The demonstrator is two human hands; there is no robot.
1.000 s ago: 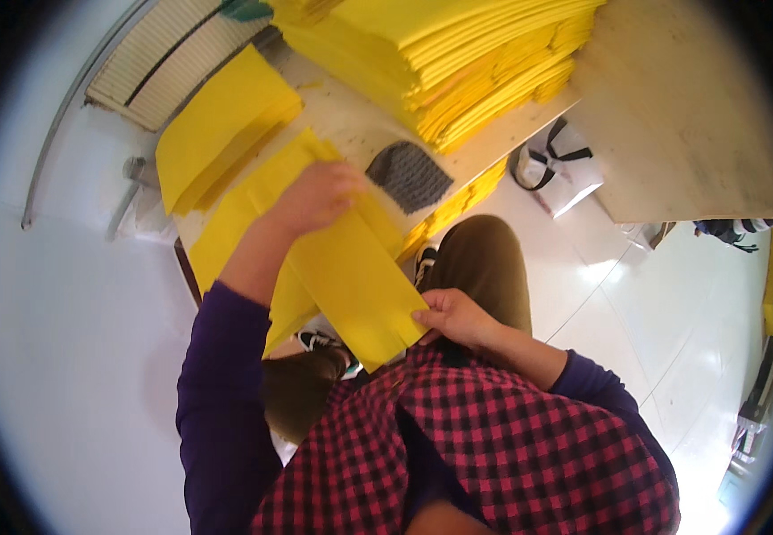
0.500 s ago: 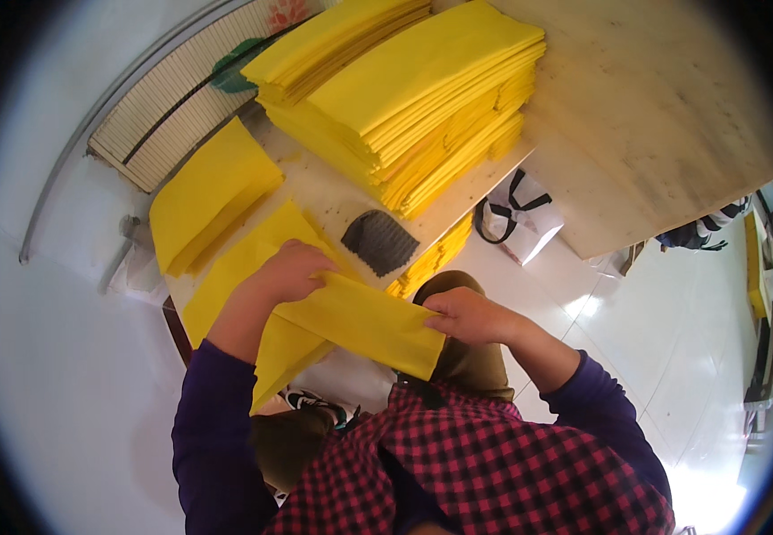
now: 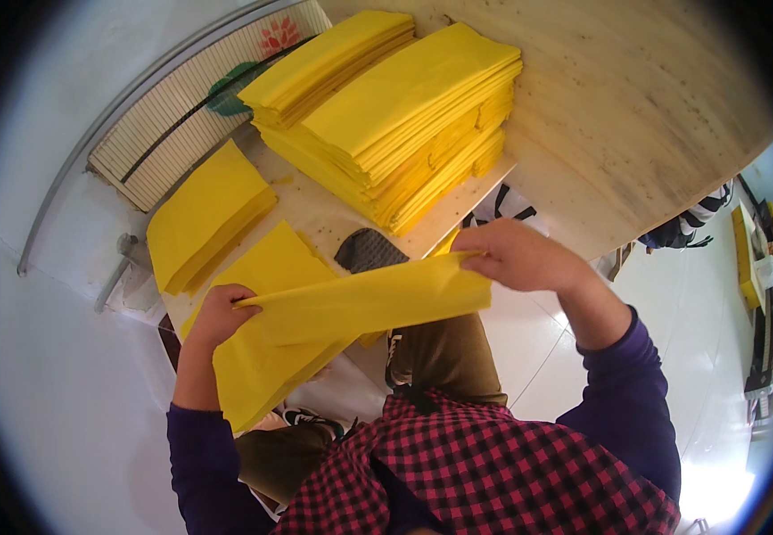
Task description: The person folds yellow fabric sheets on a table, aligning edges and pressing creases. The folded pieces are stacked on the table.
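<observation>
A long folded yellow sheet (image 3: 373, 299), paper or thin cloth, I cannot tell which, stretches between my two hands above the near end of the table. My left hand (image 3: 219, 314) pinches its left end between thumb and fingers. At the other end my right hand (image 3: 513, 254) grips its upper corner, raised higher than the left. Under the held sheet lie more yellow sheets (image 3: 275, 254), partly covered by it and overhanging the table edge toward my lap. A dark grey textured pad (image 3: 370, 250) shows just behind the held sheet.
Tall piles of folded yellow sheets (image 3: 404, 98) stand on the table's far part. A smaller pile (image 3: 211, 214) sits at the left, near a slatted panel (image 3: 186, 107). A pale board (image 3: 618, 116) fills the far right. A white bag with black handles (image 3: 504, 203) is partly hidden behind my right hand.
My left hand has moved left and down to the sheet's left end. My right hand has risen and gone right, lifting the sheet and drawing it out straighter.
</observation>
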